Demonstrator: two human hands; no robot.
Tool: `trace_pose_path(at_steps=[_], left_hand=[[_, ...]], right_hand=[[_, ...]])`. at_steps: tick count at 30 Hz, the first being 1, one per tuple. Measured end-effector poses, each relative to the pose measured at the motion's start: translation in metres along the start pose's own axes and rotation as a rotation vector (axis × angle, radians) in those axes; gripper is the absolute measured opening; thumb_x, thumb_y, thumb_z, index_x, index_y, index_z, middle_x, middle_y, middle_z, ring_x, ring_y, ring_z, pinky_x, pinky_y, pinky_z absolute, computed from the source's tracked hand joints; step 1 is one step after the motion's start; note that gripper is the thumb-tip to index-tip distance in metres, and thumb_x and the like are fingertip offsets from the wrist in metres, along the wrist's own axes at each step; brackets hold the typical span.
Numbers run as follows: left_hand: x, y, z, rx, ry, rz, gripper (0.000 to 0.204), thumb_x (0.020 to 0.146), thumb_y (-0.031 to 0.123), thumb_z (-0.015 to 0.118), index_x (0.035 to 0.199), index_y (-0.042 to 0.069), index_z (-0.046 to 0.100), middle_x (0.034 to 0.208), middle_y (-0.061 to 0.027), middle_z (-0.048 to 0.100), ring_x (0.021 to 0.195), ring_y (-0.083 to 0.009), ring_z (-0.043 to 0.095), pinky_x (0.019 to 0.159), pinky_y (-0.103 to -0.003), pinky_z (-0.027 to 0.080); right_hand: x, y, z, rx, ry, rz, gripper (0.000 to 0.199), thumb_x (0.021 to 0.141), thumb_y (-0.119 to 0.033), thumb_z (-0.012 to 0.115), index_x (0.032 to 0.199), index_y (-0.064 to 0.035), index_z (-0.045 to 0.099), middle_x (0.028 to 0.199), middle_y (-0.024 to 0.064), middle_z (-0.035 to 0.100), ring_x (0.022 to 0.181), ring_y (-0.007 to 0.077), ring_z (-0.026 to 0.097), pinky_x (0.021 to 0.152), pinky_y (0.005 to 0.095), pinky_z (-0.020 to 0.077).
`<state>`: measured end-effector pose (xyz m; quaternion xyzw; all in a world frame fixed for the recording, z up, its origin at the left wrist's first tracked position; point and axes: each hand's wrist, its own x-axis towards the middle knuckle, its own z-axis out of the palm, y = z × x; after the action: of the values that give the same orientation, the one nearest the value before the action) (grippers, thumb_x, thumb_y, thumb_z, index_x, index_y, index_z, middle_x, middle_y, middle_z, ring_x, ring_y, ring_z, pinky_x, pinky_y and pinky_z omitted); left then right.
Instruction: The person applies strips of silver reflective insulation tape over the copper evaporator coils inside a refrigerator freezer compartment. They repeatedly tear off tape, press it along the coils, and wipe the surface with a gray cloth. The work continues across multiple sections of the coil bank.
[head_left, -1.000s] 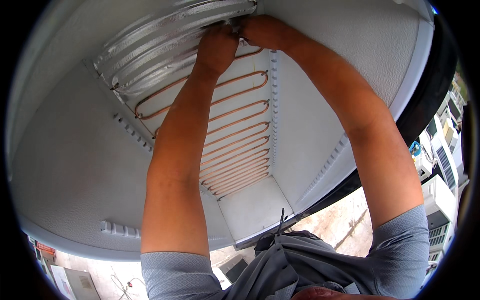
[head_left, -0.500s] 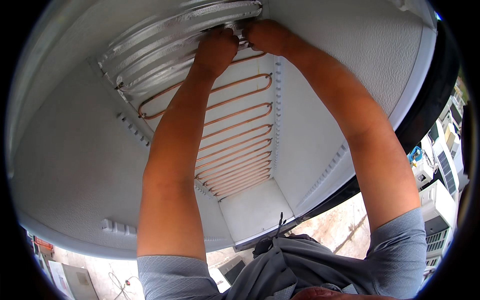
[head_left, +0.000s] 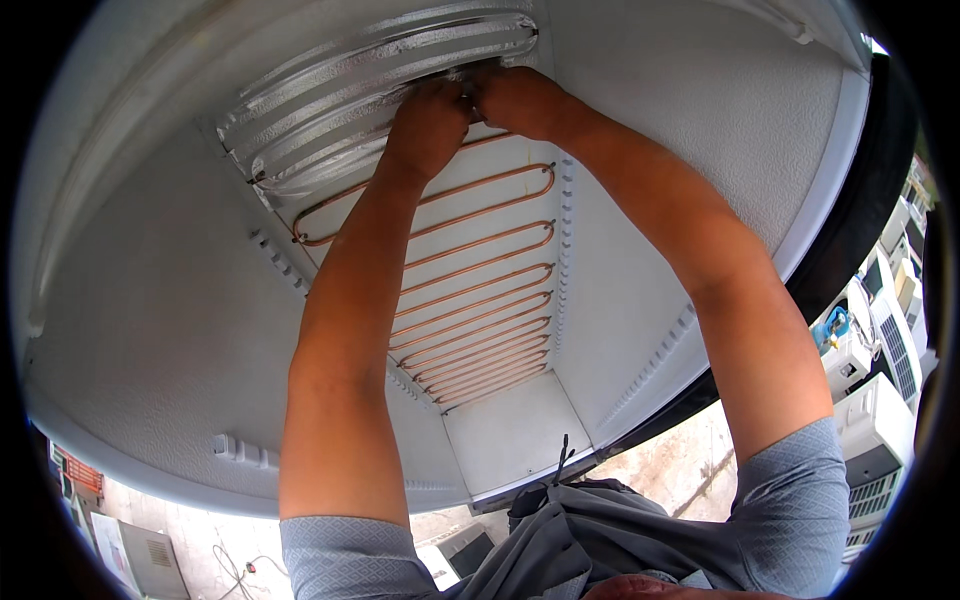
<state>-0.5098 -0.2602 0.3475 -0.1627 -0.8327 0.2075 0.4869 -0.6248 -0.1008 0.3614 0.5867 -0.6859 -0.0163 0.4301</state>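
Both arms reach up to the back wall inside a white refrigerator cabinet (head_left: 690, 110). Silver foil tape (head_left: 330, 110) covers the upper runs of the copper tubing there. Below it, bare copper tubing (head_left: 490, 207) zigzags down the wall. My left hand (head_left: 430, 125) is closed at the lower edge of the foil, its fingers curled against the tape. Right beside it, my right hand (head_left: 520, 102) is closed on the same part, thumb side toward the left hand. The fingertips and the exact bit of foil they pinch are partly hidden.
Ribbed shelf supports (head_left: 245, 451) stick out from the side walls. Outside on the right stand several white appliance units (head_left: 875, 425) and a blue object (head_left: 830, 328). At the lower left, a grey-white box (head_left: 145, 555) and a thin cable (head_left: 240, 572) lie on the floor.
The cabinet interior and both hands sit slightly lower in the view. My hands stay close together at the foil's lower edge, with their fingers still curled.
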Motion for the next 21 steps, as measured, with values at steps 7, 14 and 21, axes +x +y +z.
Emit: trace_pose_path(at_steps=[7, 14, 21], left_hand=[[-0.011, -0.01, -0.004, 0.024, -0.031, 0.023, 0.007, 0.075, 0.007, 0.074, 0.081, 0.005, 0.07, 0.092, -0.0103, 0.063, 0.092, -0.0304, 0.065, 0.083, -0.043, 0.057], [-0.011, -0.014, -0.013, 0.038, -0.106, 0.01, 0.007, 0.077, 0.01, 0.074, 0.081, 0.005, 0.071, 0.093, -0.0106, 0.063, 0.093, -0.0303, 0.065, 0.083, -0.043, 0.057], [-0.036, -0.026, -0.038, 0.096, -0.174, -0.035, 0.007, 0.078, 0.01, 0.071, 0.082, 0.005, 0.074, 0.094, -0.0094, 0.068, 0.101, -0.0268, 0.066, 0.09, -0.039, 0.057]], right_hand=[[-0.003, -0.006, -0.012, 0.001, 0.005, -0.016, 0.012, 0.084, -0.008, 0.067, 0.093, -0.0031, 0.073, 0.104, 0.0136, 0.07, 0.1, 0.03, 0.07, 0.082, 0.0413, 0.0606], [0.007, -0.013, 0.004, -0.052, 0.105, -0.028, 0.012, 0.084, -0.013, 0.069, 0.091, -0.0039, 0.071, 0.107, 0.01, 0.069, 0.102, 0.028, 0.068, 0.081, 0.0399, 0.0604], [0.016, -0.027, 0.005, -0.08, 0.198, -0.086, 0.007, 0.081, -0.012, 0.068, 0.084, -0.0052, 0.069, 0.094, 0.0096, 0.066, 0.092, 0.0267, 0.068, 0.076, 0.0378, 0.0604]])
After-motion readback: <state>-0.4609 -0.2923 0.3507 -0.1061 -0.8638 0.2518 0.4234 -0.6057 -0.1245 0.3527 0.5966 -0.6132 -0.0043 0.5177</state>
